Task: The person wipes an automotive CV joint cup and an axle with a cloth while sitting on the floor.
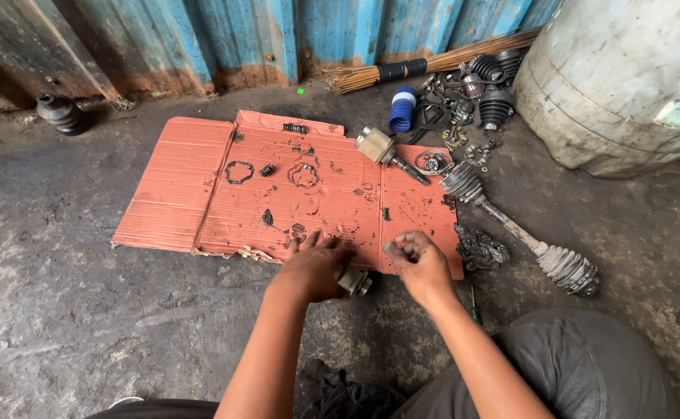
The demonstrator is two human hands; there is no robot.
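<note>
My left grip (314, 268) holds a small metal joint part (353, 281), dull grey and greasy. It sits at the edge of a sheet of cardboard (177, 186), matt orange with black oily spots. The floor (61, 310) is rough grey concrete. At the right, an axle shaft (510, 226) is dirty metal with ribbed rubber boots. The wall (340, 31) up top is rusty, blue-painted metal.
</note>
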